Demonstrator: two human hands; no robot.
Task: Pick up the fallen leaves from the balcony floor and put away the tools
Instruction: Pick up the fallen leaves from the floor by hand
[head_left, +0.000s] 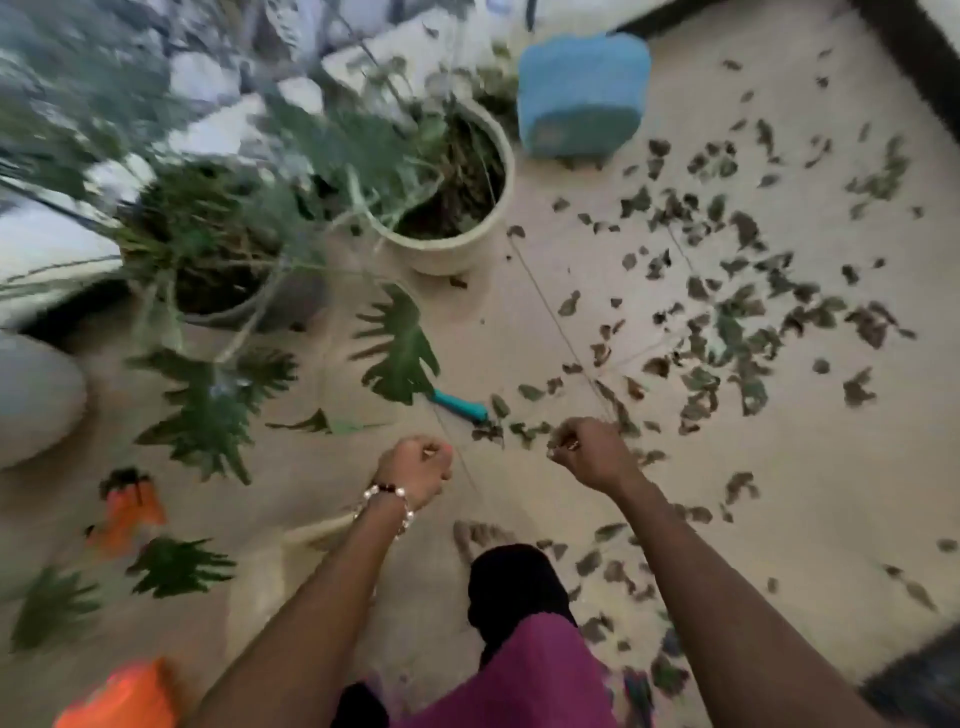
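Fallen leaves (727, 322): we see dull green mixed with brown.
Floor (597, 291): pale beige.
Pot (452, 244): cream white.
Bucket (582, 93): light blue.
Tool handle (460, 405): teal.
Big cut leaves (400, 353): deep green.
Bracelet (389, 501): white beads, we note one dark red.
Garment (519, 680): magenta.
Objects at lower left (130, 512): bright orange.

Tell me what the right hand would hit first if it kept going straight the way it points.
Most likely the dry leaves just beyond the right hand on the floor. The teal-handled tool lies slightly left of that line. The picture is blurred and depth unclear.
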